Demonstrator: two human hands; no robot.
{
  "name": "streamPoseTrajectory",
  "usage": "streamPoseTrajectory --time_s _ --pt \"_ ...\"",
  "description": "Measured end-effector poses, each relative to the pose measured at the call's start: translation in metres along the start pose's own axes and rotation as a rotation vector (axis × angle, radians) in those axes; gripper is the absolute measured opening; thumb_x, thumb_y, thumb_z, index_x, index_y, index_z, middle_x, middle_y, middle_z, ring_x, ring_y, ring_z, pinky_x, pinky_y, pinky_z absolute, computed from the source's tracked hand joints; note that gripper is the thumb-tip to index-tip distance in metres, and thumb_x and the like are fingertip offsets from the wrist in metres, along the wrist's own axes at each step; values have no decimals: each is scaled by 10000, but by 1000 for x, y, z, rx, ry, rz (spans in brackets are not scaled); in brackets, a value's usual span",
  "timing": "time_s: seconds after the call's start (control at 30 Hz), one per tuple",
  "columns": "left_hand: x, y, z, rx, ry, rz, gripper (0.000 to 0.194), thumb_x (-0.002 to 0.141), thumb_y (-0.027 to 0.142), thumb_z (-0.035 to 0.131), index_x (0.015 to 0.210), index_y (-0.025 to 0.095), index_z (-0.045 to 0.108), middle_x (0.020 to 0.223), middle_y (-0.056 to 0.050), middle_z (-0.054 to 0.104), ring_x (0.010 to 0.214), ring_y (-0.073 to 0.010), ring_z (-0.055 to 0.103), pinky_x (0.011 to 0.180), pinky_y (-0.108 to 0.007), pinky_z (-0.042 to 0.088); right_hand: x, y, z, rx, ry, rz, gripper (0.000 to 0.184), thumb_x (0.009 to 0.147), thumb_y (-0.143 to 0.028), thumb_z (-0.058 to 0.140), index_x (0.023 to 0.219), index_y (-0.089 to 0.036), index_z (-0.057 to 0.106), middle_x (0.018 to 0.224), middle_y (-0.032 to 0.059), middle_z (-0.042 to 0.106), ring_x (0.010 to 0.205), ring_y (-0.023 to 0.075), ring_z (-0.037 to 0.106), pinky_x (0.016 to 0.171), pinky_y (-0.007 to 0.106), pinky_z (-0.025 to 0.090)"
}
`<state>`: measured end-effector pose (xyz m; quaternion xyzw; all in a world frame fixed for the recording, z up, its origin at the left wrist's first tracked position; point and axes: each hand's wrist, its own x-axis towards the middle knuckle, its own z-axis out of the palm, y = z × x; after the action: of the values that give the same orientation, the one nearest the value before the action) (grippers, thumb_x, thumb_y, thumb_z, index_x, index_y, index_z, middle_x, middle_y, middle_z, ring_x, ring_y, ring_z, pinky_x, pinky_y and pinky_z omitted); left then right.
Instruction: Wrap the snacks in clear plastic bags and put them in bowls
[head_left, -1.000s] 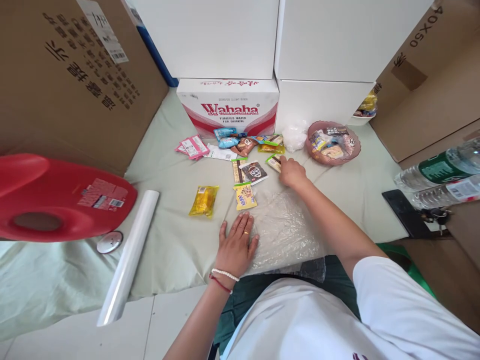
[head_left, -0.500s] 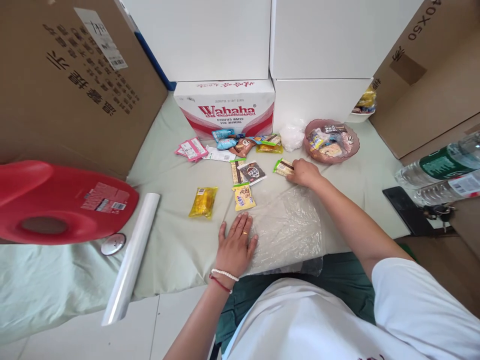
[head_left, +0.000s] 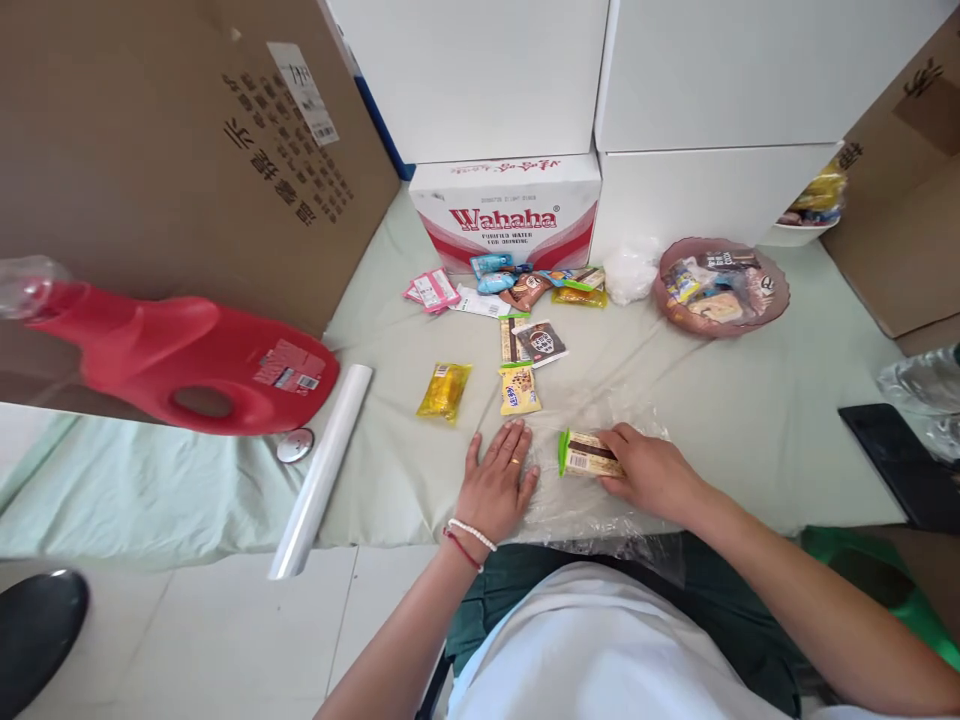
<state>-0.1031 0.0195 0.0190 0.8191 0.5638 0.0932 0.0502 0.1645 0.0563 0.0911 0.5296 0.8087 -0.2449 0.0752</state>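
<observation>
Fingers of your right hand [head_left: 651, 475] are closed on one end of a snack bar [head_left: 581, 455], its green tip pointing left. The bar is over the clear plastic [head_left: 553, 508] in front of you; whether it touches that plastic, you cannot tell from this view. As far as shows, this piece seems partway handled: it is picked up, clear of the other snacks, and not yet let go. Left lying on the cloth [head_left: 390, 470] are a yellow packet [head_left: 444, 392], a biscuit packet [head_left: 519, 392], a dark packet [head_left: 544, 343] overlapping a second bar [head_left: 512, 338], and a row of snacks [head_left: 526, 290] along the water box [head_left: 504, 215]. More sit in the pink bowl [head_left: 677, 315]. Your right forearm slants in from the lower right, thumb side toward you. Your left hand [head_left: 495, 490] rests palm down, empty, fingers spread forward, thumb at the plastic's left edge.
</observation>
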Motion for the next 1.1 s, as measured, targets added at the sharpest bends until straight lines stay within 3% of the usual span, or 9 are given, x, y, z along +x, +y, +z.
streamPoseTrajectory --time_s 0.17,0.3,0.4,0.5,0.6,0.77,0.9,1.1 --pt "0 -2 4 27 8 25 614 1060 392 380 1641 215 292 1654 -120 388 1539 -272 383 1292 -550 135 -25 30 14 -129 77 261 472 991 -383 544 1424 -204 493 1336 134 594 933 252 701 635 302 423" --pt "1 -2 6 10 6 24 644 1058 395 373 1655 196 238 1653 -134 389 1541 -282 379 1291 -560 110 -44 60 -5 -171 108 394 443 983 -425 548 1369 -209 538 1264 126 622 866 262 699 623 318 416" --pt "2 -1 7 -7 -7 10 650 1058 414 363 1653 182 245 1658 -149 373 1549 -287 364 1288 -568 91 -47 66 -27 -131 202 403 453 957 -441 584 1340 -200 564 1243 126 635 932 272 688 688 328 451" --pt "2 1 6 -18 -21 -1 647 1058 421 356 1651 183 254 1664 -154 357 1553 -285 356 1287 -570 88 -38 48 -46 -39 240 290 462 940 -447 612 1329 -203 572 1203 105 655 996 269 674 769 328 476" --pt "2 1 4 -20 -29 -4 644 1055 419 356 1650 192 260 1668 -147 351 1554 -286 355 1287 -572 95 -22 15 -51 -21 137 144 425 930 -452 630 1276 -208 596 1163 91 662 997 266 678 781 323 479" --pt "2 2 4 -15 -35 -5 631 1061 425 336 1637 171 297 1656 -145 381 1554 -281 355 1289 -568 95 2 -30 -22 -161 6 53 410 941 -399 618 1279 -173 563 1208 127 635 922 263 705 704 320 485" --pt "2 2 4 -21 -41 -10 626 1063 434 331 1628 163 321 1656 -146 382 1555 -285 354 1288 -574 101 7 -38 2 -223 -26 85 398 955 -333 582 1309 -160 524 1251 143 607 908 262 713 672 326 497" --pt "1 1 5 -15 -40 -13 626 1071 444 306 1618 141 333 1666 -143 361 1559 -272 345 1289 -563 98 -4 -35 4 -212 -35 35 395 952 -335 587 1308 -187 503 1259 129 594 928 259 703 702 333 513"
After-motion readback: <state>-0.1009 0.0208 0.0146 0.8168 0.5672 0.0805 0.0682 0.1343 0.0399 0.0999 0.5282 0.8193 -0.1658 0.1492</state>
